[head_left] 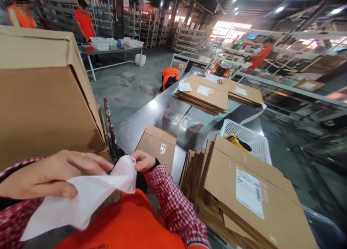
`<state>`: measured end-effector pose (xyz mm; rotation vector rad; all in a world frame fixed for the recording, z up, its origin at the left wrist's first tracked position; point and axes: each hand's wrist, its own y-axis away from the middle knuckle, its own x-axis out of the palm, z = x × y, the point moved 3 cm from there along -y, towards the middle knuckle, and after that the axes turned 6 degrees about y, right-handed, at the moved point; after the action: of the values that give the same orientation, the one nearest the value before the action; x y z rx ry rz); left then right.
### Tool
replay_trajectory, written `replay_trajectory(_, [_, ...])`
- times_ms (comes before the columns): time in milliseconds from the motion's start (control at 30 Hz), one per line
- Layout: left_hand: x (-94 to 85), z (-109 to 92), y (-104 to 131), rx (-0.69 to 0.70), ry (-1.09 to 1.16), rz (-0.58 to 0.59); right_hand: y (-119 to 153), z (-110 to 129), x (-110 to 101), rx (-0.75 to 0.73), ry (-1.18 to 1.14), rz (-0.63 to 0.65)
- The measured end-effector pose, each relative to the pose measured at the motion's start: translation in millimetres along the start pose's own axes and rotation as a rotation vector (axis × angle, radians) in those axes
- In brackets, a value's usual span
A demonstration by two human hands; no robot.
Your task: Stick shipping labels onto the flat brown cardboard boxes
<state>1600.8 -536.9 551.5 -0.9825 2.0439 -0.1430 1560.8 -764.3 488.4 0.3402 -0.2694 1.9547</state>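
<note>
My left hand (51,173) lies over a white label sheet (89,194), its thumb and fingers closed on the sheet's upper edge. At the sheet's curled right end, where some print and a yellow mark show, my right hand (143,161) pinches it between thumb and fingers. The sheet is folded over and hangs down to the left in front of my orange vest (130,220). Just beyond my right hand, a flat brown carton (159,144) with white printing lies on the metal table (132,129).
A large cardboard box (46,108) stands at left. Stacked flat cartons (252,191) with a shipping label are on the right, beside a white basket (230,128) holding a yellow-black tool (238,142). More cartons (206,93) lie farther back. A person (170,75) bends beside the table.
</note>
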Motion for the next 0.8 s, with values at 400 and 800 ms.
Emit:
replay_trajectory(400, [80.3, -28.7, -37.0, 0.000, 0.204, 0.100, 120.7, -41.3, 5.9, -0.273, 0.406, -0.867])
replay_trajectory(800, [165.7, -31.5, -59.4, -0.327, 0.675, 0.167, 129.2, -78.9, 6.1, -0.305, 0.487, -1.027])
